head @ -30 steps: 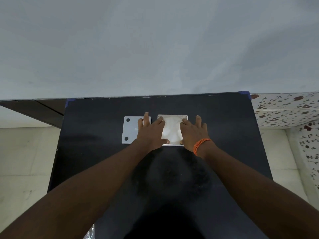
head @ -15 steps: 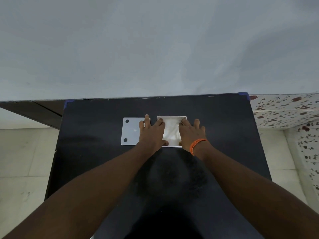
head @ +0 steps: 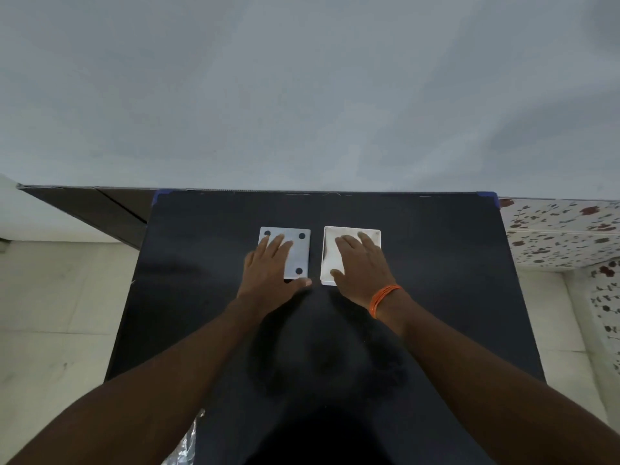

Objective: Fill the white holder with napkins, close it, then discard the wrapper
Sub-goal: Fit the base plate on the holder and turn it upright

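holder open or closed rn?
Open. The lid lies flat on the black table beside the white holder, under the left hand; the right hand rests in the uncovered holder.

hands: 2 | holder: 1 | lid: 1 | table: 1 | wristband: 1

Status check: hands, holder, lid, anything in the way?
Left hand flat on lid. Right hand pressing napkins into open holder. Nothing between them.

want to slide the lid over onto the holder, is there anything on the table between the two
Nothing: the head view shows only a narrow strip of bare black table between the lid and the white holder.
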